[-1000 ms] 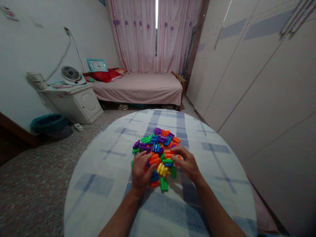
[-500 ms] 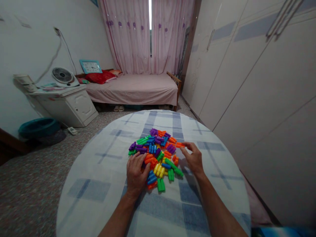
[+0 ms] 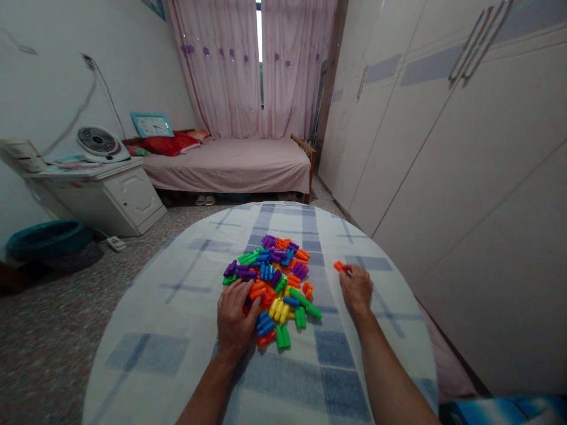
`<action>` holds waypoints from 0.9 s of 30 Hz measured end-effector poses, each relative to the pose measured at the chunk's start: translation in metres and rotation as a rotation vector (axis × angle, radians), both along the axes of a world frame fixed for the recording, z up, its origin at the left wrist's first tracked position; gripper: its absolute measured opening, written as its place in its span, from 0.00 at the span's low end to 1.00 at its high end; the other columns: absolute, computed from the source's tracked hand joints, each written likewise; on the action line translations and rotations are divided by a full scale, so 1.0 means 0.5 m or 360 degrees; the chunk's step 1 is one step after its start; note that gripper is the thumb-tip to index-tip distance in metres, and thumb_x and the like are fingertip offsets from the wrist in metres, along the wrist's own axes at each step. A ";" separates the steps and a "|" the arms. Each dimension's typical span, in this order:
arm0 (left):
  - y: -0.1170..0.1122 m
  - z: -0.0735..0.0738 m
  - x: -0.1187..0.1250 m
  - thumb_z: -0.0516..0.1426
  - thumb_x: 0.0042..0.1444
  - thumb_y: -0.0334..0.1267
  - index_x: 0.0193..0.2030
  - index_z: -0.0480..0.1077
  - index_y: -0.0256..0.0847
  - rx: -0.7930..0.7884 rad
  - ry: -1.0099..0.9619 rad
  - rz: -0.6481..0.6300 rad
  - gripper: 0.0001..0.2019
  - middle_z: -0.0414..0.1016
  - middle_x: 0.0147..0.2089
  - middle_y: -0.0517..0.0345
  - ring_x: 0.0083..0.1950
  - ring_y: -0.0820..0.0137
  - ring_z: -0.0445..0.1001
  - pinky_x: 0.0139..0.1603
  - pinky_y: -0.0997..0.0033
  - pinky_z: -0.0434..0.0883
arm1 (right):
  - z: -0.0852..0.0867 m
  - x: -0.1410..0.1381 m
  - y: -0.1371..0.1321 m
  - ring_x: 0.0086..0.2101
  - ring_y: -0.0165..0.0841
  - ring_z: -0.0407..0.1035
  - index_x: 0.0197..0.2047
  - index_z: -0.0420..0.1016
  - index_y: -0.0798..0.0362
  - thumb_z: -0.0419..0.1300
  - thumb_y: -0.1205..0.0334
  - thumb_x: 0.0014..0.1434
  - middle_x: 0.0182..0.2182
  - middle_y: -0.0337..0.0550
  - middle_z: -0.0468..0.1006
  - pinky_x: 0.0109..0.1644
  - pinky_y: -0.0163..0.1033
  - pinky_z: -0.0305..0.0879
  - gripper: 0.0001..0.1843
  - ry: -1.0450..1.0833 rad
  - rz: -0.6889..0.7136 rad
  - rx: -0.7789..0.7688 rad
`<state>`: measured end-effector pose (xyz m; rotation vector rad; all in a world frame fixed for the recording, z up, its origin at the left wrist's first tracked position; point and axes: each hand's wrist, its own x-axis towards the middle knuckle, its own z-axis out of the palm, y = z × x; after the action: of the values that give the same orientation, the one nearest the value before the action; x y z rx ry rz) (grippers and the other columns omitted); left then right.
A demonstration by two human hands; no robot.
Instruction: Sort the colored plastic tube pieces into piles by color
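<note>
A heap of plastic building blocks (image 3: 279, 271) in orange, purple, blue, green and yellow lies on the round table (image 3: 186, 354). My left hand (image 3: 237, 313) rests against the near left side of the heap, thumb and fingers apart beside several orange blocks (image 3: 261, 291). What lies beneath its fingertips is hidden. To the right of the heap, my right hand (image 3: 358, 289) is closed on an orange building block (image 3: 339, 266) between thumb and fingertips. This block is apart from the heap, low over the tablecloth or touching it; I cannot tell which.
A blue and white checked cloth covers the table. Beyond it stands a bed (image 3: 230, 162) with pink bedding. White wardrobes (image 3: 465, 177) line the right side. On the left are a white cabinet (image 3: 133, 203) with a fan (image 3: 100, 141) on it and a teal basin (image 3: 48, 239).
My right hand has drawn the orange block away from the heap, out to the right. My left hand stays at the heap. The whole view has shifted slightly.
</note>
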<state>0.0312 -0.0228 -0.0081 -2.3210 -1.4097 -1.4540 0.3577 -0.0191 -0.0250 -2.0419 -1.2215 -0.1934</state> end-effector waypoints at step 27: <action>0.039 -0.019 -0.051 0.44 0.62 0.48 0.48 0.68 0.40 -0.0647 -0.0966 0.0292 0.20 0.69 0.50 0.51 0.54 0.64 0.67 0.58 0.61 0.63 | 0.060 -0.171 -0.005 0.44 0.36 0.71 0.44 0.76 0.51 0.52 0.59 0.57 0.42 0.43 0.78 0.50 0.43 0.66 0.15 0.0908 0.1127 0.0154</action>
<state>0.0055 -0.0032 -0.0175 -1.9230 -2.1790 -2.0790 0.2724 -0.0215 0.0049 -1.3266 -1.4211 0.6102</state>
